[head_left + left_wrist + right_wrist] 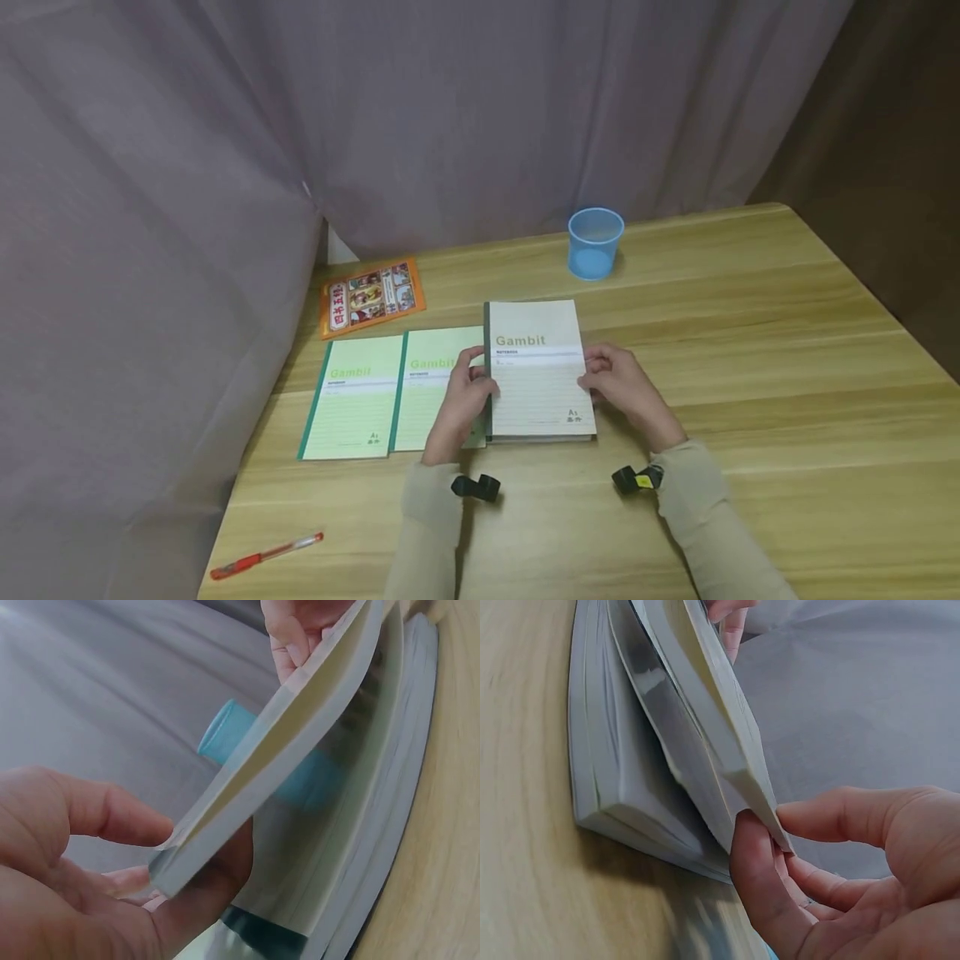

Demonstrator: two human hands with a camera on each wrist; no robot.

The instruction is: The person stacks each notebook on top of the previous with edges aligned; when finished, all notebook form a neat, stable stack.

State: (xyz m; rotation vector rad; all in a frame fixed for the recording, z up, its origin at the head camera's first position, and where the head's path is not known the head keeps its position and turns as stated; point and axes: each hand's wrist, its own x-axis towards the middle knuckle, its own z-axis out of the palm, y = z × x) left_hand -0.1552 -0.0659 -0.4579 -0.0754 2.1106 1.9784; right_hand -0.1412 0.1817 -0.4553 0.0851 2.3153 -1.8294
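Note:
Both hands hold a pale Gambit notebook (538,396) with a dark spine. My left hand (459,410) pinches its spine side between thumb and fingers. The opposite side is pinched by my right hand (633,393). Beneath it lies a stack of notebooks (409,750), and the wrist views show the held one tilted above that stack, its pages slightly parted. Just left of the stack, a green-spined Gambit notebook (431,417) lies flat, partly covered by my left hand. Beside that one is another green Gambit notebook (351,417).
An orange illustrated booklet (372,296) lies at the back left. A blue cup-shaped bin (592,258) stands near the table's back edge. Toward the front left is a red pen (266,557). Grey curtain (525,125) hangs behind the wooden table (750,358).

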